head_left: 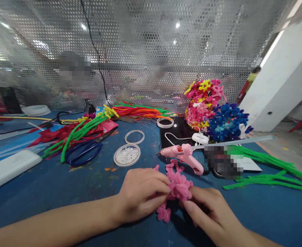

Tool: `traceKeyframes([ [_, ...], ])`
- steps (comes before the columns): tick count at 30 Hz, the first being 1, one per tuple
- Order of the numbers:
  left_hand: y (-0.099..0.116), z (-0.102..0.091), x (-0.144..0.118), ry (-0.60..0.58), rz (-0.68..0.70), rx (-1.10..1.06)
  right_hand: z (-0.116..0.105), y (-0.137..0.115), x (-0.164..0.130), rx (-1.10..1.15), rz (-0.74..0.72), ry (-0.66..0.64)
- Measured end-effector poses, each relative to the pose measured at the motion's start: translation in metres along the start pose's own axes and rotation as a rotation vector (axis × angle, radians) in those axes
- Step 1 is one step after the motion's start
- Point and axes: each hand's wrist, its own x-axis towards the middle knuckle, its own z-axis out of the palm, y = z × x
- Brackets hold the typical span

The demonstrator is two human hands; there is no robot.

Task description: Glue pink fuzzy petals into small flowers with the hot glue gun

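A fuzzy pink pipe-cleaner flower bunch (179,185) is held low over the blue table between my two hands. My left hand (144,192) has its fingers closed on the left side of the bunch. From the right, my right hand (209,209) pinches the bunch between thumb and fingers. Just beyond the bunch lies a pink glue gun (183,153) on its side, a clear glue stick (233,141) sticking out of its back. Left of the gun, a round dish of white beads (127,155) stands near its ring-shaped lid (135,137).
Blue-handled scissors (85,154) lie left beside green pipe cleaners (89,127) and red ribbon (60,133). Finished pink (201,111) and blue flower bunches (228,120) stand at the back right. More green pipe cleaners (271,161) lie right. A perforated metal screen (140,51) rises behind.
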Motion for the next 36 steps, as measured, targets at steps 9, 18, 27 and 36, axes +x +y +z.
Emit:
traceKeyframes([
  [9,0.001,0.0,0.001,-0.004,0.006,0.014,0.0,-0.001,0.001,0.006,-0.01,0.02],
  [18,0.0,0.001,0.0,-0.016,0.006,0.029,0.003,0.0,-0.001,-0.049,-0.019,0.041],
  [27,-0.003,0.003,-0.001,-0.065,0.01,0.036,-0.02,0.015,-0.019,-0.305,-0.179,0.142],
  [36,0.001,0.005,0.001,-0.006,-0.277,-0.091,-0.018,0.02,-0.021,-0.496,-0.155,0.027],
])
